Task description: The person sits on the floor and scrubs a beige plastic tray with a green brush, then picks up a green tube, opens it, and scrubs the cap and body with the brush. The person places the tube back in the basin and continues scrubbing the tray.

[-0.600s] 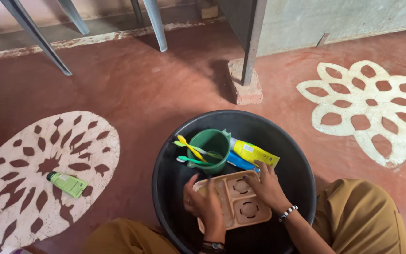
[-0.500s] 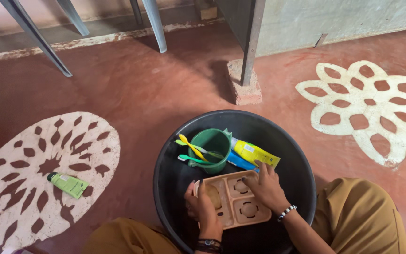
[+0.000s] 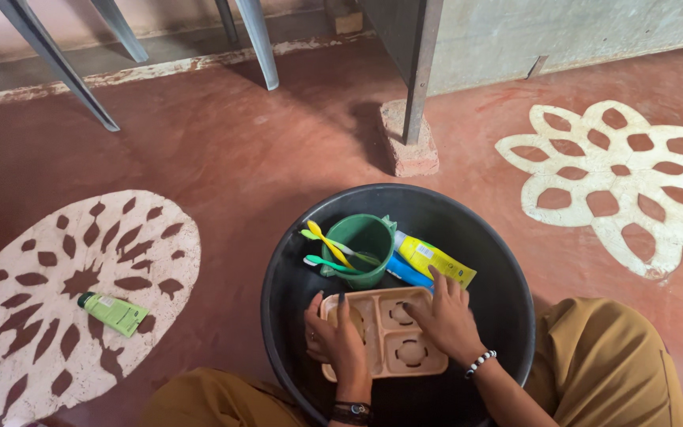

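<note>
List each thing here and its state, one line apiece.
Black tub: upright on the floor, holding things.
Green cup: upright in the tub, toothbrushes inside.
Tan tray: flat, both hands on it.
Left hand: gripping the tray's left edge.
Right hand: resting on the tray.
Yellow tube: lying in the tub.
Green tube: lying capped on the floor.

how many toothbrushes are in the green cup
3: a yellow toothbrush, a light green toothbrush and a teal toothbrush, all leaning out of the green cup; more may be hidden inside.
</note>
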